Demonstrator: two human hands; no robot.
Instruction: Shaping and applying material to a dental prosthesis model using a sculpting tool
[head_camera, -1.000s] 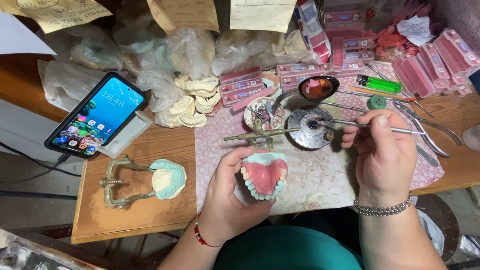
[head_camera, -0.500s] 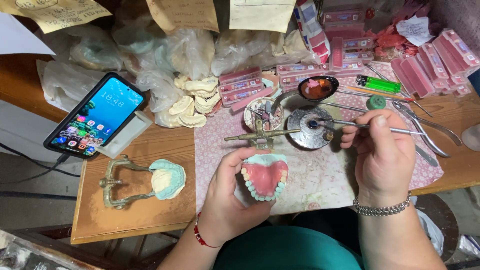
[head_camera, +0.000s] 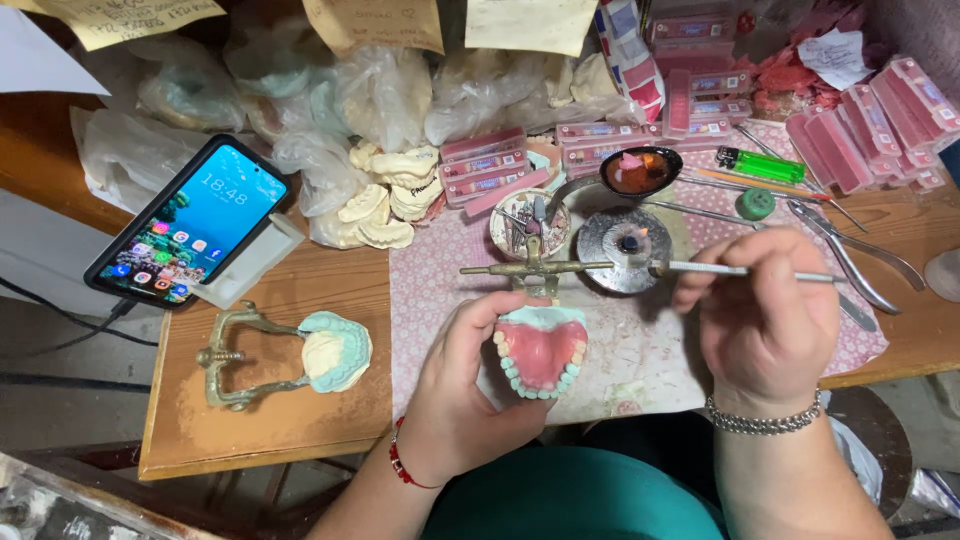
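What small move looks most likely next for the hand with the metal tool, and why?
Probably carrying the tool tip across to the denture. The right hand holds the thin metal instrument with its tip at the small burner, apparently warming it, while the left hand holds the pink wax denture tilted up and close by, teeth exposed, not yet touched by the tool.

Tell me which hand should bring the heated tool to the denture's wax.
Right. The right hand already grips the metal instrument, tip at the burner; the left hand is cradling the denture.
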